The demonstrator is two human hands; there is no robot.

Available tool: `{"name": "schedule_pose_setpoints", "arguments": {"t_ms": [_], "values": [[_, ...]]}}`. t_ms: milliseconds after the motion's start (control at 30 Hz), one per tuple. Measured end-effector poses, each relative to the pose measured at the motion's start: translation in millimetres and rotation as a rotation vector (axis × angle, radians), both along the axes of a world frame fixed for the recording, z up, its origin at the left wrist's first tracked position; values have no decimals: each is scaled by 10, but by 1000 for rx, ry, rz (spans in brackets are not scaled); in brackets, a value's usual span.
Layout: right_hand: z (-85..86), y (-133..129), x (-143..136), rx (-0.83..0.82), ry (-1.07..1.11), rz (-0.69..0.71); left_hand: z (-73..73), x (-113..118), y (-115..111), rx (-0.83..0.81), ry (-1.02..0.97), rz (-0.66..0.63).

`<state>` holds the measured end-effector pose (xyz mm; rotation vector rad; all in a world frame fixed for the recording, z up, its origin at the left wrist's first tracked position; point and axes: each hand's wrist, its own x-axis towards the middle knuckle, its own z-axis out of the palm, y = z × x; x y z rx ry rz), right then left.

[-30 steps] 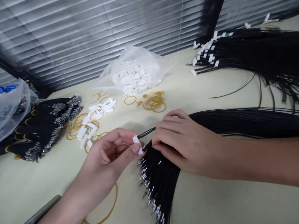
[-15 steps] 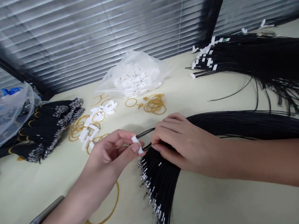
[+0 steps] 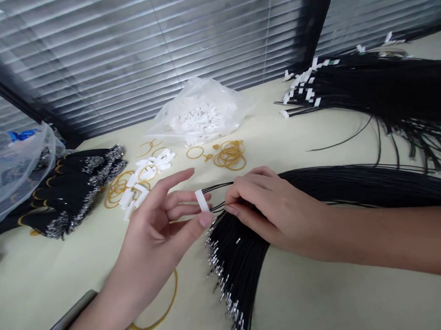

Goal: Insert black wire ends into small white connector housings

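Note:
A white connector housing (image 3: 202,201) sits on the ends of a few thin black wires (image 3: 218,186). My right hand (image 3: 270,207) pinches these wires a little behind the housing. Around the housing, my left hand (image 3: 167,213) has its fingers apart: the index is raised, the thumb tip is by the housing's lower end, and other fingers lie behind it. Below both hands fans a bundle of black wires (image 3: 241,263) with bare metal terminals at its ends. The bundle runs on to the right, behind my right wrist.
Loose white housings (image 3: 134,187) and yellow rubber bands (image 3: 229,155) lie beyond my hands. Further back is a clear bag of white housings (image 3: 198,116). Banded wire bundles (image 3: 75,184) are at left, and wires with housings (image 3: 368,81) at right. One rubber band (image 3: 159,320) lies near my left forearm.
My left index finger and thumb have spread from their pinch on the housing, which now shows more of its face. My right hand keeps its grip on the wires.

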<state>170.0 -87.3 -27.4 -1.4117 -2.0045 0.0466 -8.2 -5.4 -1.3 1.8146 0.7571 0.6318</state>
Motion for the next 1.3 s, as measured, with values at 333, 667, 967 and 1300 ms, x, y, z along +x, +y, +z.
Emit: {"name": "schedule_pose_setpoints", "arguments": {"t_ms": [333, 667, 967, 1300], "values": [[150, -35, 31, 339, -167, 42, 35, -5, 101, 784, 202, -46], [129, -18, 19, -65, -402, 195, -51, 23, 143, 582, 216, 40], [154, -48, 25, -105, -269, 215, -22, 63, 131, -52, 127, 30], [61, -30, 8, -3, -85, 43, 16, 22, 111, -271, 64, -6]]}}
